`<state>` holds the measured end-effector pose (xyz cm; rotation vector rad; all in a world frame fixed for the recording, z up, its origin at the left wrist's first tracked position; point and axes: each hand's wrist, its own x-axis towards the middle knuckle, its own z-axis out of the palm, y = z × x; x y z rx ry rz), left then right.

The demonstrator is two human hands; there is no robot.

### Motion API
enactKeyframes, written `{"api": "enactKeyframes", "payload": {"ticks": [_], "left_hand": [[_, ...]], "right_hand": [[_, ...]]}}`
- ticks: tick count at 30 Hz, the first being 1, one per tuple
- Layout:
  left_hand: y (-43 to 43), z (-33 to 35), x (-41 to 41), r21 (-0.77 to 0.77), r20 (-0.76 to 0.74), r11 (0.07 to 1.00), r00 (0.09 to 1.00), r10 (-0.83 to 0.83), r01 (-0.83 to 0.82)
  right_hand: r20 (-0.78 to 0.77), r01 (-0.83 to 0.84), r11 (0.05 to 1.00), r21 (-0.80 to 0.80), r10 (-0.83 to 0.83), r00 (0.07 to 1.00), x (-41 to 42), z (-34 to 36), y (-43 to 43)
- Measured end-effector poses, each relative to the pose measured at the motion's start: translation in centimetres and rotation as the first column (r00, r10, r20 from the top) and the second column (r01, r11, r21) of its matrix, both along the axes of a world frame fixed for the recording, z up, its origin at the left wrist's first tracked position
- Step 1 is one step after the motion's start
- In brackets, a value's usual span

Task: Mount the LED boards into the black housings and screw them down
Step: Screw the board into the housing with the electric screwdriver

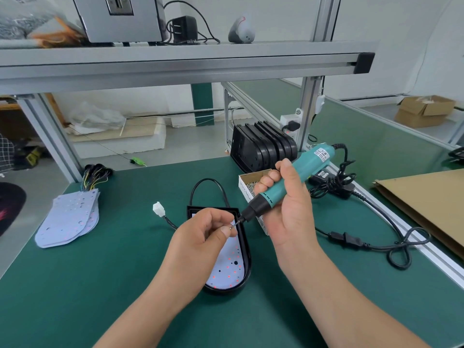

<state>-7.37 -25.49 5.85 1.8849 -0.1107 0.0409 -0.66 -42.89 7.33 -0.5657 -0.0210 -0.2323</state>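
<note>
While the left hand (200, 237) pinches a tiny screw (233, 226) onto the bit, the right hand (288, 197) grips the driver (288, 177). Below them, the board (227, 267) sits in the housing (247, 262): thin, likely fragile, best held by its edges.

Single head view looks forward and down, close over the green bench (125, 285).

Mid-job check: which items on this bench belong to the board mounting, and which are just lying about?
In use:
- electric screwdriver in right hand
- screw pinched by left hand
- black housing holding LED board
- screw box
- spare boards
- stacked housings

Lying about:
- cardboard sheet
- cardboard carton
- plug adapter on shelf
</note>
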Motion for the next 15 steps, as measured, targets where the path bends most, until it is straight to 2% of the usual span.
{"api": "enactKeyframes", "payload": {"ticks": [9,15], "left_hand": [[0.26,-0.07,0.2,0.025,0.01,0.999,0.999,-0.033,0.033],[0.13,0.12,0.05,0.051,0.01,0.999,1.0,0.002,-0.003]], "right_hand": [[-0.023,-0.009,0.998,0.063,0.01,1.0,0.23,-0.24,-0.28],[-0.026,-0.014,0.997,0.077,0.016,1.0,0.38,-0.24,-0.37]]}}
